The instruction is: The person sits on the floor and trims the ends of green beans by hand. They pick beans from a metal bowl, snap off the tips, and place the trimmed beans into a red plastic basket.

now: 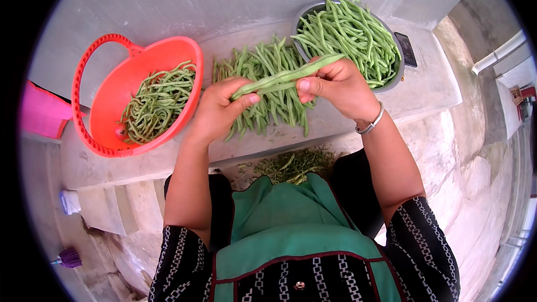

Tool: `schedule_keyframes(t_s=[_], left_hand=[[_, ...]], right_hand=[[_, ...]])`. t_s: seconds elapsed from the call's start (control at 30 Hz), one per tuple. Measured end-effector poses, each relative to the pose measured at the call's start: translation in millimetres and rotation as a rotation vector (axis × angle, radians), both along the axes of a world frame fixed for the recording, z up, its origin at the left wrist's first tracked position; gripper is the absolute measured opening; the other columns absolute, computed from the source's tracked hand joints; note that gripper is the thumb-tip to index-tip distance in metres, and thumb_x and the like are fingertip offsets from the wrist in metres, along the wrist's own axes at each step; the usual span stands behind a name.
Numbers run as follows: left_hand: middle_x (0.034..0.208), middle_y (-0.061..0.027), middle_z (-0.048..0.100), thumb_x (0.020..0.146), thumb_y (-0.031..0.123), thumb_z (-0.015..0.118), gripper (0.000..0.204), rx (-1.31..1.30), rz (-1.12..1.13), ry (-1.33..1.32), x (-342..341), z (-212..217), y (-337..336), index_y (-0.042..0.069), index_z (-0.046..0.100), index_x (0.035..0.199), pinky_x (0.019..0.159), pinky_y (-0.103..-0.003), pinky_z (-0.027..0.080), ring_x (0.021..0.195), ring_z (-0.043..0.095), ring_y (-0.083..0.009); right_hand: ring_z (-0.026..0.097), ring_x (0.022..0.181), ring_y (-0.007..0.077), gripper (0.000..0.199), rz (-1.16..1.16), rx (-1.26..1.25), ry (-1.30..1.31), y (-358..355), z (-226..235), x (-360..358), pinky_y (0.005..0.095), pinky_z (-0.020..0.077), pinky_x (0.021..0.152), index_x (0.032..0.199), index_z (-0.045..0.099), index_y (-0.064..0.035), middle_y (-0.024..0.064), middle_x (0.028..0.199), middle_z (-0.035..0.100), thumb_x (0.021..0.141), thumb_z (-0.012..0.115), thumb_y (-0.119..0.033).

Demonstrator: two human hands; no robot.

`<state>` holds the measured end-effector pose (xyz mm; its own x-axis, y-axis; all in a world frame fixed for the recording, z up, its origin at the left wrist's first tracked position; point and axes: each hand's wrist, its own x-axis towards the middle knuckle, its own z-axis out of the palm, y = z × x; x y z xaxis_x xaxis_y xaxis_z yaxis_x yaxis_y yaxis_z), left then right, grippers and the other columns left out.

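Observation:
Stretched between my two hands is a pair of long green beans (277, 81), lying side by side and slightly slanted up to the right. My left hand (222, 103) grips their left end between thumb and fingers. On the other end, my right hand (335, 85), with a metal bangle at the wrist, pinches them with thumb and fingers. Behind and below the hands, a spread of loose green beans (285, 109) lies on the concrete ledge (358, 109). Just beyond my right hand, a grey basin (400, 72) is heaped with green beans (349, 36).
To the left, a red-orange basket (106, 114) with a tall handle holds thinner, browned beans (159, 100) and a small reddish round thing (121, 130). A black phone (406, 49) lies beside the basin. Green trimmings (296, 165) are piled below the ledge, near my knees. A grey wall (212, 0) stands behind.

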<state>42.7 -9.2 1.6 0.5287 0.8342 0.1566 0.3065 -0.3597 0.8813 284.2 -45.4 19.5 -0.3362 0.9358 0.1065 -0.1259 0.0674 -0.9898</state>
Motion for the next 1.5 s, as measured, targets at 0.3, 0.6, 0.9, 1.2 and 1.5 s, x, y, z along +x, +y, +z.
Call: schedule_keyframes(t_s=[0.3, 0.6, 0.9, 1.2, 1.5], left_hand=[[0.079, -0.0058, 0.056, 0.081, 0.008, 0.063, 0.013, 0.134, -0.134, 0.046, -22.6, 13.6, 7.5, -0.001, 0.060, 0.091, 0.064, -0.027, 0.042, 0.071, 0.052, -0.0138], [0.085, -0.0025, 0.061, 0.090, 0.015, 0.056, 0.016, -0.370, 0.077, -0.665, -13.5, -9.8, 13.4, 0.003, 0.058, 0.100, 0.060, -0.022, 0.045, 0.066, 0.054, -0.0078], [0.089, -0.0051, 0.063, 0.091, 0.016, 0.053, 0.016, -0.475, 0.154, -0.985, -25.7, -8.5, 26.0, 0.005, 0.057, 0.102, 0.064, -0.022, 0.051, 0.070, 0.059, -0.0085], [0.094, -0.0058, 0.062, 0.091, 0.016, 0.054, 0.015, -0.520, 0.136, -1.030, -19.5, -17.4, 27.0, 0.005, 0.056, 0.102, 0.067, -0.022, 0.053, 0.075, 0.062, -0.0106], [0.097, -0.0098, 0.060, 0.090, 0.007, 0.053, 0.017, 0.077, 0.110, -0.640, 30.5, 4.3, -25.6, -0.003, 0.053, 0.104, 0.072, -0.025, 0.052, 0.083, 0.063, -0.0158]], right_hand=[[0.057, 0.065, 0.0075, 0.016, 0.162, 0.076, -0.121, -5.3, -4.1, -5.3, 0.0214, 0.0484, 0.063, 0.089, 0.064, 0.0006, 0.0015, 0.074, 0.061, 0.085, 0.063, -0.015], [0.058, 0.072, 0.0072, 0.013, 0.152, 0.034, -0.122, 1.3, -8.1, 2.2, 0.0235, 0.0491, 0.068, 0.093, 0.062, -0.0046, 0.0021, 0.080, 0.063, 0.083, 0.064, -0.012], [0.059, 0.079, 0.0246, 0.023, -0.115, 0.252, -0.596, 1.1, -24.5, -10.9, 0.0327, 0.0476, 0.069, 0.095, 0.062, -0.0063, 0.0085, 0.089, 0.060, 0.078, 0.067, -0.021], [0.056, 0.063, 0.0206, 0.016, -0.158, 0.510, -0.668, 0.2, -39.3, -30.2, 0.0295, 0.0459, 0.060, 0.086, 0.061, -0.0035, 0.0067, 0.071, 0.058, 0.085, 0.060, -0.020], [0.052, 0.054, 0.0088, 0.026, -0.423, -0.067, -0.145, 28.5, -55.0, -21.6, 0.0239, 0.0422, 0.052, 0.076, 0.061, -0.0018, 0.0021, 0.060, 0.056, 0.090, 0.053, -0.022]])
